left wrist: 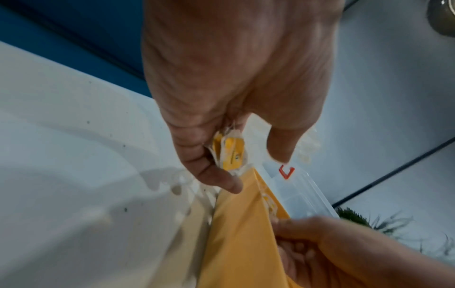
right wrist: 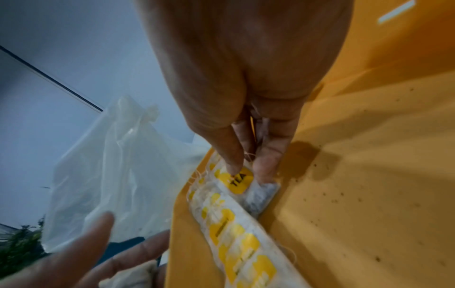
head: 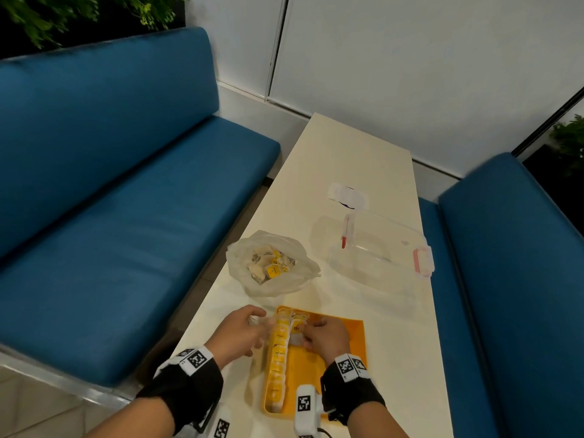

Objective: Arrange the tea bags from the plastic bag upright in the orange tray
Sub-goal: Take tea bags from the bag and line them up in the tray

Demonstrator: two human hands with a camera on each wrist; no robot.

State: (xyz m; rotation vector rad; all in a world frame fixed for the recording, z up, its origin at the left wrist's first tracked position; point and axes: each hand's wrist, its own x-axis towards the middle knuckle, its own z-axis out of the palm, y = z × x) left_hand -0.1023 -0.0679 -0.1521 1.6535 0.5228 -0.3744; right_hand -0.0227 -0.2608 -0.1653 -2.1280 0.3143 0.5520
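A narrow cream tabletop (head: pixel 354 159) runs between two blue benches (head: pixel 126 197) toward a white panelled wall, with green foliage (head: pixel 79 14) above the left bench back. At the near end sits the orange tray (head: pixel 350 336), and along its left wall stands a row of tea bags (head: pixel 278 358), upright and packed one against the next, their yellow tags facing up. Dark specks dot the tray's bare floor on the right.

The right hand (head: pixel 325 338) rests inside the tray at the far end of the row. From the right wrist view its thumb and fingers (right wrist: pixel 231 155) press narrowly on the last tea bag (right wrist: pixel 256 187), the one with a yellow tag reading "TEA", which stands against the end of the row.

The left hand (head: pixel 240 333) is just outside the tray's left edge. In the left wrist view its fingers are curled round a small bunch of tea bags (left wrist: pixel 231 154) with yellow tags, held above the tray's far corner.

Beyond the tray, the crumpled plastic bag (head: pixel 271 263) lies open on the tabletop with more tea bags heaped inside. To its right sits a clear plastic container (head: pixel 379 248) with red clasps, and further back a small white wrapper (head: pixel 347 196).
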